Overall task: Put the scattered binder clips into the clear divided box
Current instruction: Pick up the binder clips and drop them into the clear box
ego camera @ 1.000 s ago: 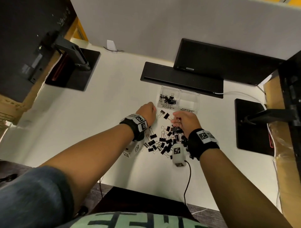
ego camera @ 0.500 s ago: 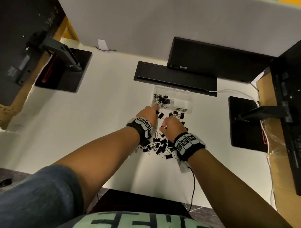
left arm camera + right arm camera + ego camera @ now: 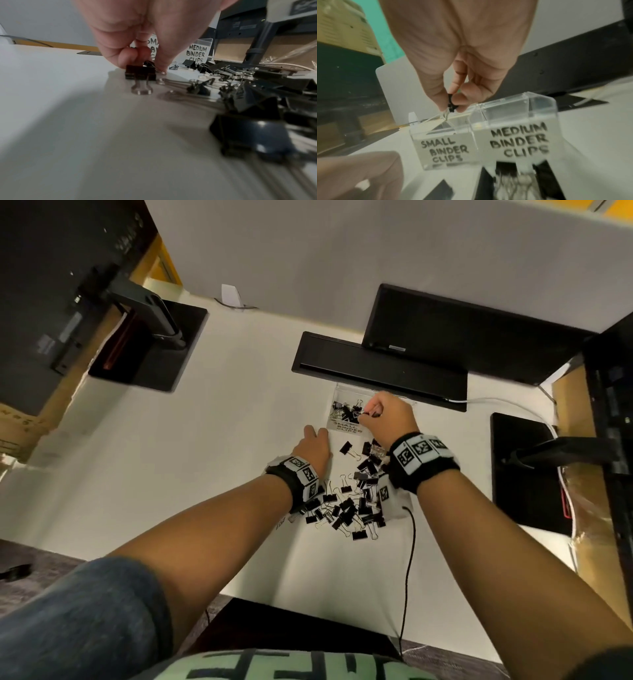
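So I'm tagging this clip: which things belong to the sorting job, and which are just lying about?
Job:
- right hand, pinching a small clip
- left hand, gripping a clip
- loose clips
- box

Lying about:
- monitor stands
- black bar
- white cable

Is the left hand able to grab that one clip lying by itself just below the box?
Probably yes. The left hand is right beside the lone clip, with bare desk between, though its fingers already pinch another clip.
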Available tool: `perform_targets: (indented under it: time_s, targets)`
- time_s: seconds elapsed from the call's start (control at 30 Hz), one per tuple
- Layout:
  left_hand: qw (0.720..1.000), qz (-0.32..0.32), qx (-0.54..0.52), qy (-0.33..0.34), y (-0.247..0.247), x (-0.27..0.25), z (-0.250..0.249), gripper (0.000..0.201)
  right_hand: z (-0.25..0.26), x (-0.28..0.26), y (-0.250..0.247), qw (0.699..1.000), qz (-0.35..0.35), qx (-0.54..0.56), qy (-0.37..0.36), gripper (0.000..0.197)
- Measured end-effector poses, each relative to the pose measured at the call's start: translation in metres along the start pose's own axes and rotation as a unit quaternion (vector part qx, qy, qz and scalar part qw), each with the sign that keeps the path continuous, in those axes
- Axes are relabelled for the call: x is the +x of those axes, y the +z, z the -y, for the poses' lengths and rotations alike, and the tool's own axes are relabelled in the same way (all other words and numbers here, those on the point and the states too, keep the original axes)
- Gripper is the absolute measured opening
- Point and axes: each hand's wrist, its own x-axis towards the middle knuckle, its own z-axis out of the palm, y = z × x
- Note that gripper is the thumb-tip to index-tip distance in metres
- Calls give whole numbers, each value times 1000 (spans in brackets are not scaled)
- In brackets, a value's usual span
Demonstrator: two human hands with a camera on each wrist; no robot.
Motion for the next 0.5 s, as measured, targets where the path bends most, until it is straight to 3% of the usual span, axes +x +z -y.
perform_targets:
  time_s: [0.13, 0.23, 0.37, 0.5]
  targets:
    - [1000, 20, 17, -6, -1, -1, -3, 37, 12, 20, 4, 997, 13, -69, -21, 11]
    - [999, 48, 22, -5, -3, -1, -4, 49, 15, 23, 5, 995, 23, -90, -40, 28]
    - [999, 49, -11, -10, -14, 3, -4, 13, 10, 10, -1, 997, -1, -66, -44, 25]
    - [995, -7, -81, 62, -50, 12, -21, 14, -9, -25, -1, 996, 67, -49, -38, 24]
